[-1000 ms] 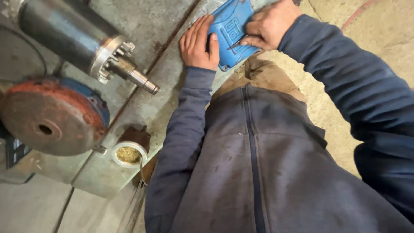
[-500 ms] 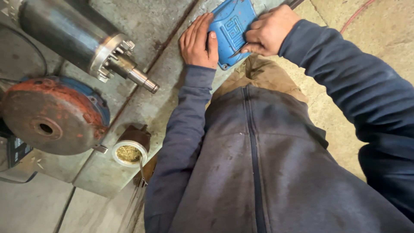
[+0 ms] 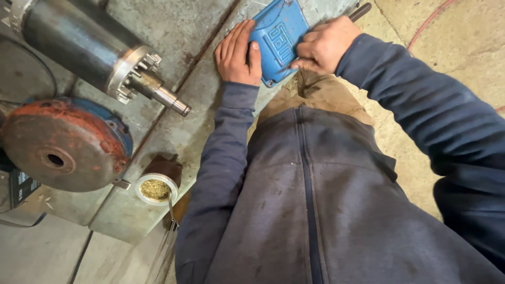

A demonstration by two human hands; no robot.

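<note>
A blue metal cover point(image 3: 279, 39) lies on the grey workbench point(image 3: 173, 131), at its far end. The left hand point(image 3: 238, 55) rests flat and open against the cover's left edge, fingers spread on the bench, gripping nothing. The right hand point(image 3: 325, 44) is clenched around a dark-handled tool point(image 3: 360, 11), its tip pressed to the cover's right side. Well to the left of the cover lies a steel motor shaft point(image 3: 105, 58); below that sits a rusty round flange point(image 3: 58, 147), with a small cup of yellowish bits point(image 3: 155, 188) just beside it.
</note>
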